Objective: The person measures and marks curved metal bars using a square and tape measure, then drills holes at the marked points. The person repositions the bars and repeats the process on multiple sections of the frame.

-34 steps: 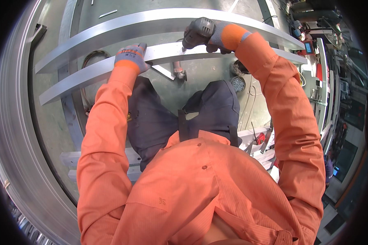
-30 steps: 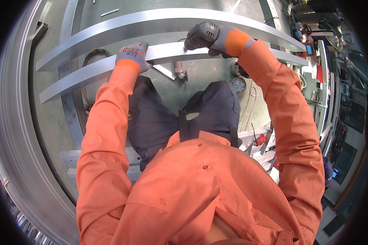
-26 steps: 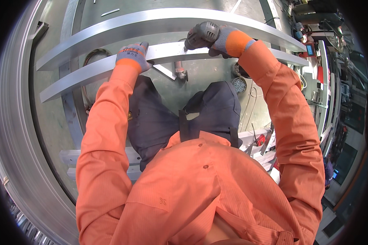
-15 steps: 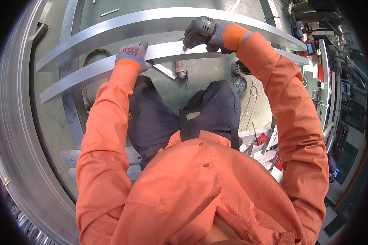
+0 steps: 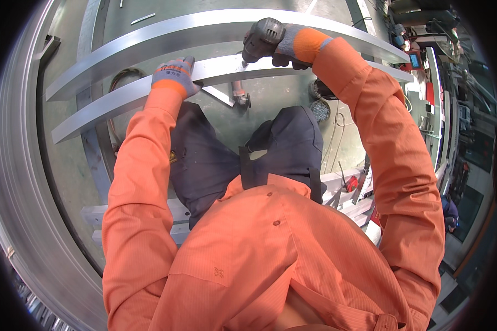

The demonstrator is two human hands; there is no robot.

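Observation:
Two long silver metal bars lie across in front of me, one behind the other. My left hand (image 5: 173, 77), in a grey and orange glove, is closed round the nearer metal bar (image 5: 119, 98), with the fingers over its top. In my right hand (image 5: 296, 48), gloved alike, is a dark power drill (image 5: 264, 38). Its tip points down at the top face of the nearer bar, to the right of my left hand, and seems to touch it. The farther metal bar (image 5: 204, 26) runs just beyond the drill.
An angle grinder (image 5: 239, 95) lies on the floor beyond my knees, near a tub of small metal parts (image 5: 320, 110). Long metal profiles (image 5: 16, 165) line the left side. A red tape measure (image 5: 351, 183) rests at my right. Another person (image 5: 450, 214) appears at the far right.
The view has shifted slightly, so the bars and my hands sit a little farther left. The drill's body tilts a bit more. Both hands keep their holds.

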